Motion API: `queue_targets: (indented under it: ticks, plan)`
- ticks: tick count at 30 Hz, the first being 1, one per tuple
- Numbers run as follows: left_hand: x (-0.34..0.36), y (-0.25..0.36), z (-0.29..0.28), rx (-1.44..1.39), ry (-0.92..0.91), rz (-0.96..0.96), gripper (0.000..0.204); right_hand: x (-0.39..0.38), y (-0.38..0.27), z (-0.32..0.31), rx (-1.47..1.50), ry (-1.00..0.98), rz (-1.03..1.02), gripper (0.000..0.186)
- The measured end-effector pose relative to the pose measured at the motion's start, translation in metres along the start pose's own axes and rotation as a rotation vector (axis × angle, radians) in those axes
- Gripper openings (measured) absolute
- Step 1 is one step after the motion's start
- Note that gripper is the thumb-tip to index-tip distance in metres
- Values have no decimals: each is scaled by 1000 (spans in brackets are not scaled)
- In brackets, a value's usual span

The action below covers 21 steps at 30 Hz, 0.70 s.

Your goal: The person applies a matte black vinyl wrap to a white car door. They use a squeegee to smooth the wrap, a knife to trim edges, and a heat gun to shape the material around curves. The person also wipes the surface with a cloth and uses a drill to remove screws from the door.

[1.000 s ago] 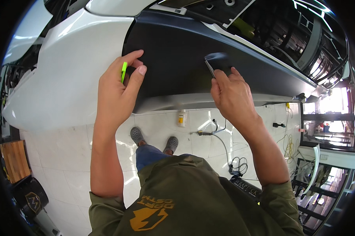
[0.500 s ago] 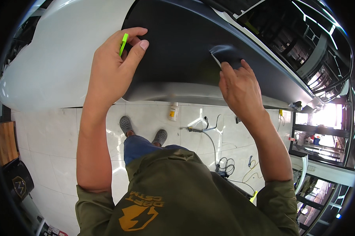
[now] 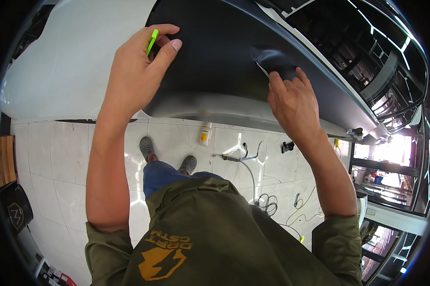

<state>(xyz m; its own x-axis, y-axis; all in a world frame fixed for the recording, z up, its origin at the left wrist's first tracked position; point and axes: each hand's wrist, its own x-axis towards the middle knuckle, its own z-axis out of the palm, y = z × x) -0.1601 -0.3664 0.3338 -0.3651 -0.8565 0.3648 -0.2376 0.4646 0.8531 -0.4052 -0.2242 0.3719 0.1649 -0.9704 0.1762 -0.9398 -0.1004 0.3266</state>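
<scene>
Green scraper (image 3: 151, 42) pinched in left hand (image 3: 134, 76); right hand (image 3: 293, 102) open-fingered, pressing dark film (image 3: 215, 62)

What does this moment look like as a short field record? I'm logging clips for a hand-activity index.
Left hand: pinches a small green tool against the dark film
Right hand: fingertips on a lifted film flap
Surface: white car body panel, partly covered by the film
Floor: white tiles, small bottle, cables
</scene>
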Motion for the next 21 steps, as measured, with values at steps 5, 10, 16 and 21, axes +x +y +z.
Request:
queue_targets:
  ticks: [5, 10, 16, 21]
  plan:
    - [1, 4, -4, 14, -42, -75, 30, -2, 9, 3, -43, 20, -47, 25]
    - [-1, 5, -2, 48, -29, -72, 30, -5, 14, 2, -77, -5, -70, 26]
    - [-1, 1, 2, 46, -4, -45, 30, -9, 23, 2, -142, -7, -122, 26]
    - [-3, 6, 1, 51, -45, -105, 31, -12, 31, -1, -165, -28, -154, 28]
